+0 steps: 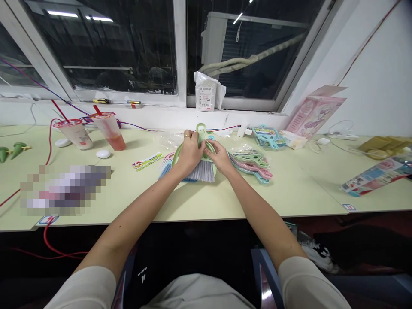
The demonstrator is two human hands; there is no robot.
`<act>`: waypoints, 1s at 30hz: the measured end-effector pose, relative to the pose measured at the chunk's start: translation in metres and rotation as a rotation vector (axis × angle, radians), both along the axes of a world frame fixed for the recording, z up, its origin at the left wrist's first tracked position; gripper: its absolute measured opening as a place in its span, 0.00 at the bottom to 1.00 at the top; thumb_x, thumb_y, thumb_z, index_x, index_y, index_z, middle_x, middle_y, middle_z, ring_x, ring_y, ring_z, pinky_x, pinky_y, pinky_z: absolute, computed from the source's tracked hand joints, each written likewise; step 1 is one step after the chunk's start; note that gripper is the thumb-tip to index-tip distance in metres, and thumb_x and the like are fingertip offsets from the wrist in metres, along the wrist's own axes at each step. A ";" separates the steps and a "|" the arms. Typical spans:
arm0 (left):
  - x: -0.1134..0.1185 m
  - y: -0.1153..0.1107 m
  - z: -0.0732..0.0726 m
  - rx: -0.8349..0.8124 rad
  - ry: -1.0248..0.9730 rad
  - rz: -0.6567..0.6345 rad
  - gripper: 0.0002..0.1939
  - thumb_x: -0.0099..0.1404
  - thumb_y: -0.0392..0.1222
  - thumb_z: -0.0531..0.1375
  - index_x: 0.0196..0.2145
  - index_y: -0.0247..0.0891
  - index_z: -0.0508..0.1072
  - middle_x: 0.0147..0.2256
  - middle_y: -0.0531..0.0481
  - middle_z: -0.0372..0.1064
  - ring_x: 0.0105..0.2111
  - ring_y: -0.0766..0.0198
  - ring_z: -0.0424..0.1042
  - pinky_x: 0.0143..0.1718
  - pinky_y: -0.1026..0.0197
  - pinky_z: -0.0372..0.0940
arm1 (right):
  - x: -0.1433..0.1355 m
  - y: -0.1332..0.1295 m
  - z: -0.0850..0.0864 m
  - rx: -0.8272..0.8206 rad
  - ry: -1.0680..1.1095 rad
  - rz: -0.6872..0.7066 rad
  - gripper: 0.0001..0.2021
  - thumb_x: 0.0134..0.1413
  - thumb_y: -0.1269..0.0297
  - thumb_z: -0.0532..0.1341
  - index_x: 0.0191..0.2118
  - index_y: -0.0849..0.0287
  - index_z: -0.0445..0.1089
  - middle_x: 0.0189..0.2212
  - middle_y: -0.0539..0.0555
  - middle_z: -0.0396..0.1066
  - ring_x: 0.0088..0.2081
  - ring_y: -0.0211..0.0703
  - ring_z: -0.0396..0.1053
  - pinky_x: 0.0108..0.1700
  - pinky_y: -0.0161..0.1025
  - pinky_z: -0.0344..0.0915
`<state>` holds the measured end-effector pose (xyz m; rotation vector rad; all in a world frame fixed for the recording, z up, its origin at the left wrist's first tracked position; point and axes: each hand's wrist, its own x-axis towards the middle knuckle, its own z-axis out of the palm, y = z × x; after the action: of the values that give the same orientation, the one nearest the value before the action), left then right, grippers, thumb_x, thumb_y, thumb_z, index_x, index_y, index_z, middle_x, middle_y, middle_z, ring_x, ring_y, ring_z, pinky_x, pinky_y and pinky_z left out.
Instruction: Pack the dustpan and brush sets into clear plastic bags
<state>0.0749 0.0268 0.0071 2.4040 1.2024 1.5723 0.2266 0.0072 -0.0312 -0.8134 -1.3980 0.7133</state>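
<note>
A small hand brush with grey bristles (203,171) lies over a green dustpan (176,157), and a green handle (201,128) points toward the window. My left hand (190,149) is closed around the upper part of the brush, fingers bent over it. From the other side, my right hand (220,154) pinches the brush near its neck, close to my left fingertips. The exact grip is partly hidden by the fingers. Blue bristles (165,169) of another brush show under the dustpan. To the right of my right hand, several green, pink and blue brush handles (252,164) lie stacked.
Printed card strips (147,162) lie left of the brush. Two drink cups (111,133) with red straws stand farther left. Bagged blue items (268,135), a pink box (315,110) and a flat colourful package (375,176) are on the right. A white packet (206,96) stands on the sill.
</note>
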 end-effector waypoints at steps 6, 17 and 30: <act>-0.001 0.004 -0.005 0.056 -0.053 0.044 0.10 0.67 0.31 0.60 0.45 0.38 0.68 0.49 0.38 0.61 0.52 0.49 0.67 0.56 0.47 0.66 | -0.004 0.001 -0.007 -0.056 -0.027 0.007 0.25 0.48 0.52 0.74 0.51 0.53 0.73 0.51 0.55 0.76 0.56 0.53 0.72 0.61 0.49 0.66; -0.018 0.017 0.004 -0.364 -0.243 -0.061 0.22 0.65 0.43 0.66 0.54 0.36 0.67 0.49 0.38 0.71 0.43 0.54 0.73 0.47 0.51 0.67 | -0.006 0.000 -0.010 -0.085 -0.109 -0.105 0.17 0.53 0.49 0.68 0.43 0.53 0.72 0.43 0.53 0.76 0.50 0.50 0.72 0.57 0.45 0.66; -0.052 0.011 -0.001 -0.750 -0.104 -0.534 0.25 0.60 0.62 0.68 0.24 0.40 0.65 0.21 0.57 0.53 0.23 0.68 0.52 0.25 0.61 0.46 | -0.002 -0.017 0.005 -0.155 -0.167 0.014 0.13 0.52 0.52 0.68 0.39 0.52 0.69 0.34 0.47 0.72 0.40 0.45 0.70 0.46 0.40 0.66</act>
<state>0.0227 0.0377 0.0057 1.8862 0.8156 0.8622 0.2248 -0.0097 -0.0259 -1.0040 -1.5121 0.7867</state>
